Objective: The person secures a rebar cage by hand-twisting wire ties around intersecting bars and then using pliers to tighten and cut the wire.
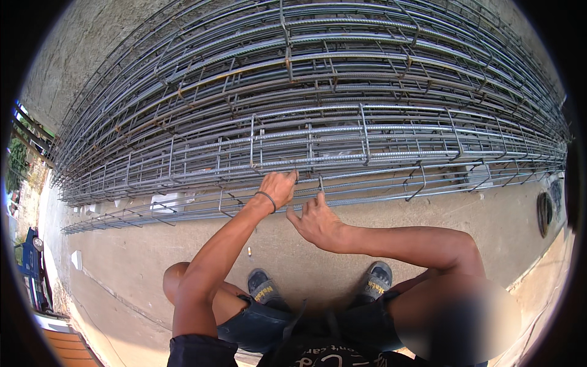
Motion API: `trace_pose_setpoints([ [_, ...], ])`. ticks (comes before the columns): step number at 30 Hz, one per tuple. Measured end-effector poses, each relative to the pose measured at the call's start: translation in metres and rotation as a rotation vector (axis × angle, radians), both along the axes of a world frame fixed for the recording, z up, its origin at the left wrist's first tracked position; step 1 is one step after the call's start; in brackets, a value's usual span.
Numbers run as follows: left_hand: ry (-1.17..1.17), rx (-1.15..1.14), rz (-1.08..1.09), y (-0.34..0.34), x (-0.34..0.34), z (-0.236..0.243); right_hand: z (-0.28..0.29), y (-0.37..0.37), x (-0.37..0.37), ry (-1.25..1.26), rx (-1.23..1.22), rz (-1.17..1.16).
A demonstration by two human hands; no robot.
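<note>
My left hand (279, 188), a dark band on its wrist, has its fingers closed at a dark steel piece by the lower edge of the nearest rebar cage (391, 156); what exactly they grip is too small to make out. Just right of it, my right hand (319, 225) has bent fingers and a thumb held apart, with a fingertip touching a short upright steel piece (320, 182) among the low bars. Long ribbed bars with rectangular stirrups run across the view in stacked cages (287, 61).
Pale blocks (165, 203) lie under the bars on the concrete floor (140, 257). A dark coil (544, 214) is at the right. My shoes (263, 284) stand below my hands. A rough wall (85, 49) is upper left, a blue vehicle (30, 257) at the far left.
</note>
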State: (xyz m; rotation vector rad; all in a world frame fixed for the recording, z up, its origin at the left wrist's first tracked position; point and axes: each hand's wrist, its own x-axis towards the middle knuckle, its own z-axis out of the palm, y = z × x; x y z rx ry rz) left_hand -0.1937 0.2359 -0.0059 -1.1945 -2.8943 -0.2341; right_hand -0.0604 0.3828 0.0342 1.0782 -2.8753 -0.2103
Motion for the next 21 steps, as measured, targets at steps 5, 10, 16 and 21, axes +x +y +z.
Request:
trace_pose_setpoints([
  [5, 0.064, 0.112, 0.074, 0.006, 0.011, -0.006, -0.006, 0.005, -0.013, -0.268, -0.156, -0.08],
  [10, -0.108, 0.18, 0.226, 0.01, 0.015, 0.0, -0.027, 0.011, -0.008, -0.349, -0.075, -0.061],
  [16, -0.817, 0.728, 0.494, 0.006, 0.005, 0.021, -0.047, 0.013, -0.009, -0.633, -0.562, -0.239],
  [21, -0.705, 1.204, 0.663, 0.023, 0.019, 0.013, -0.067, 0.004, -0.014, -0.657, -0.765, -0.436],
])
